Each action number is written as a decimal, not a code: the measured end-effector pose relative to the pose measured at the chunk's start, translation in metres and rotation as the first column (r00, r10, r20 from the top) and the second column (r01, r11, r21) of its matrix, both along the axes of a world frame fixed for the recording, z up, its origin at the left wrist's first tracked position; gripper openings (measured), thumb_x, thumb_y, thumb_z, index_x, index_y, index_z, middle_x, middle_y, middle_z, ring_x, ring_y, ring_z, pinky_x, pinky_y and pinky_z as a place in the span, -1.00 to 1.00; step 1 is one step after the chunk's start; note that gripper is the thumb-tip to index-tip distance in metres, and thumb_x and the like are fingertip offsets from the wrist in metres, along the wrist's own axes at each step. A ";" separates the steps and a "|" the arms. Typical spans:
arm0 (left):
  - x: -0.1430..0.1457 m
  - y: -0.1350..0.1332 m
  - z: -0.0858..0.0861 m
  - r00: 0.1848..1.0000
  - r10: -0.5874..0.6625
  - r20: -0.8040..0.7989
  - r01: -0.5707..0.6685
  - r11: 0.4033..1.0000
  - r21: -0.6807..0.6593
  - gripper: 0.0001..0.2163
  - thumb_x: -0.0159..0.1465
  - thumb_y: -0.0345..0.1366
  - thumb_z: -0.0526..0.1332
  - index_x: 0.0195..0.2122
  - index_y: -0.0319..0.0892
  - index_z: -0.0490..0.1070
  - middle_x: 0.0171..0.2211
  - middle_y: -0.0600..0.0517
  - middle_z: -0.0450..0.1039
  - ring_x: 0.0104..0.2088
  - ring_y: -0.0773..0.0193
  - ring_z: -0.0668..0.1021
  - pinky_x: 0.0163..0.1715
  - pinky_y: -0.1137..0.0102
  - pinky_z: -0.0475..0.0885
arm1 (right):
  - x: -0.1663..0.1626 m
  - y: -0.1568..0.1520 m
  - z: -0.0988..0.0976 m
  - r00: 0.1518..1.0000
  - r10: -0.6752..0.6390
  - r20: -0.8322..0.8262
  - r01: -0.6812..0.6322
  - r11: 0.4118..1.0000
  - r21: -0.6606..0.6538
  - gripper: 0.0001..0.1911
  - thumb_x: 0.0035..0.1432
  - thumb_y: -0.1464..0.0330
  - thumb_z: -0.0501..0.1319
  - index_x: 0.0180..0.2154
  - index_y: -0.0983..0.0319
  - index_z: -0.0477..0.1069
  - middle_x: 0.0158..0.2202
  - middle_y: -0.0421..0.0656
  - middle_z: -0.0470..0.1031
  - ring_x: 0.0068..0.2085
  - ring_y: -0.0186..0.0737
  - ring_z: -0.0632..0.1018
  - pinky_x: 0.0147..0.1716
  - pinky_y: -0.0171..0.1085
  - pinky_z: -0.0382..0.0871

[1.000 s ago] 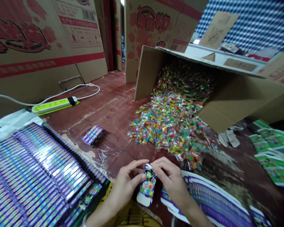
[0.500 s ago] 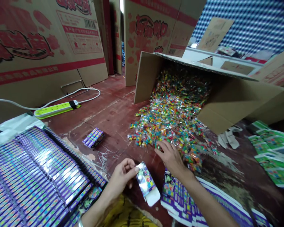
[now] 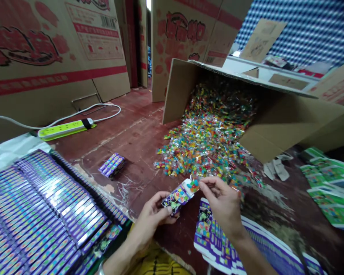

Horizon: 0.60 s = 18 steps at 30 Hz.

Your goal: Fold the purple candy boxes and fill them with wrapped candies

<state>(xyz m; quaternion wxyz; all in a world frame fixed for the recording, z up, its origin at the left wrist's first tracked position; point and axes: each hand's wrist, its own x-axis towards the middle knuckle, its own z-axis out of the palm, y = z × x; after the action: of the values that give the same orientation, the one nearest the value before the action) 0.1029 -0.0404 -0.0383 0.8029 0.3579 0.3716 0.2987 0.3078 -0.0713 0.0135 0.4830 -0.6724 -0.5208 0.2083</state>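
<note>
My left hand (image 3: 156,214) grips a small purple candy box (image 3: 176,198), tilted with its open white flap end up and to the right. Pinched in the fingers of my right hand (image 3: 223,202) is a small clear packet of colored candies (image 3: 193,186), right at the mouth of that box. Beyond my hands, a heap of such candy packets (image 3: 200,145) spills out of a cardboard carton (image 3: 286,122) lying on its side. Under my right forearm lies a fanned stack of flat purple boxes (image 3: 218,240).
Rows of filled-out purple boxes (image 3: 46,214) stand at the left. A small block of purple boxes (image 3: 112,165) sits alone on the red surface (image 3: 137,141). Farther back are a yellow-green power strip (image 3: 64,130) and large cartons (image 3: 57,49); green flat packs (image 3: 329,187) lie right.
My right hand has come back from the heap with a candy packet to the box. My left hand has turned the box so its open end points up and right.
</note>
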 end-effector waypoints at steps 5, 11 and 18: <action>0.007 -0.004 0.001 0.998 -0.056 -0.033 0.063 0.965 0.255 -0.71 0.18 -0.31 0.34 -0.07 -0.15 0.44 -0.17 -0.01 0.51 -0.14 0.18 0.51 -0.14 0.38 0.42 | -0.009 0.000 -0.007 0.983 0.105 0.151 -0.103 0.994 -0.021 -0.84 0.25 0.31 0.22 -0.38 0.18 0.50 -0.24 -0.11 0.50 -0.17 -0.12 0.53 -0.16 -0.21 0.40; 0.013 -0.005 0.011 0.978 -0.075 -0.193 0.149 0.904 0.401 -0.74 0.24 -0.26 0.29 -0.04 -0.16 0.50 -0.23 -0.02 0.48 -0.25 0.20 0.49 -0.21 0.36 0.39 | -0.012 -0.005 -0.008 0.972 0.221 0.077 -0.215 0.973 -0.087 -0.77 0.30 0.30 0.15 -0.35 0.17 0.53 0.01 -0.07 0.44 0.05 -0.05 0.47 0.06 -0.13 0.33; 0.017 -0.015 0.007 0.999 0.026 0.019 -0.031 0.950 0.309 -0.31 0.20 -0.32 0.34 0.30 0.08 0.04 -0.18 0.04 0.36 -0.33 0.31 0.52 -0.29 0.39 0.42 | -0.019 -0.024 -0.025 0.959 0.184 -0.214 -0.188 0.982 0.000 -0.71 0.28 0.31 0.22 0.03 0.13 0.42 -0.04 -0.08 0.52 -0.09 -0.15 0.58 -0.10 -0.22 0.52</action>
<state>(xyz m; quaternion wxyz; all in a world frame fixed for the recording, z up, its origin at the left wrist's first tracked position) 0.1202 -0.0556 -0.0316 0.7351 0.4718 0.3194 0.3674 0.2891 -0.0953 -0.0110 0.5076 -0.5989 -0.5248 0.3290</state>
